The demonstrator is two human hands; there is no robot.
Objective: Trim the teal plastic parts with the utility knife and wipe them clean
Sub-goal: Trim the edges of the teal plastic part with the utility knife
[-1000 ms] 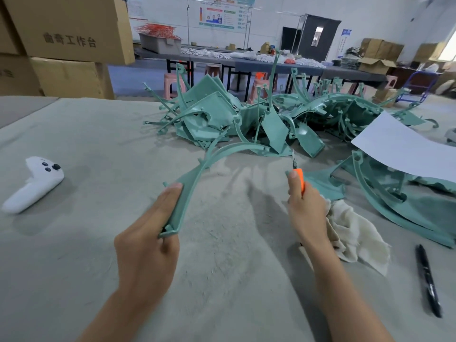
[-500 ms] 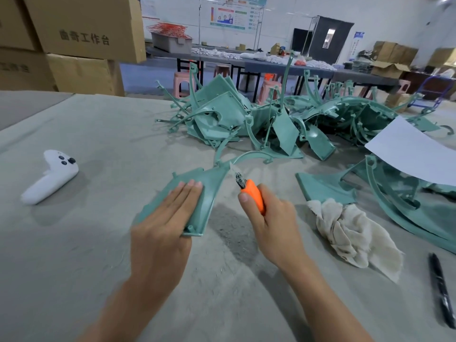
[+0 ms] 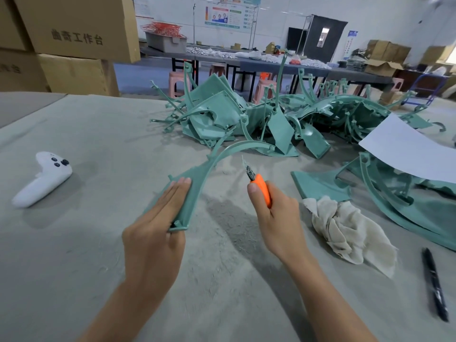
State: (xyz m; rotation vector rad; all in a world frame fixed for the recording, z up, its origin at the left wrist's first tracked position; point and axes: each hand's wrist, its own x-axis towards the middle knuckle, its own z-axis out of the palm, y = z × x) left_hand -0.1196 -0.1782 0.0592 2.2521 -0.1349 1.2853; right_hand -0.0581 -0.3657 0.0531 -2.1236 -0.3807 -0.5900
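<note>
Early stage, by the look of it. Left hand (image 3: 158,233) grips curved teal part (image 3: 197,178) at frame centre on table (image 3: 98,243); right hand (image 3: 276,218) clenches utility knife (image 3: 259,186), blade clear of it. Pile (image 3: 246,119) upper centre pending; rag (image 3: 345,228) unused.
</note>
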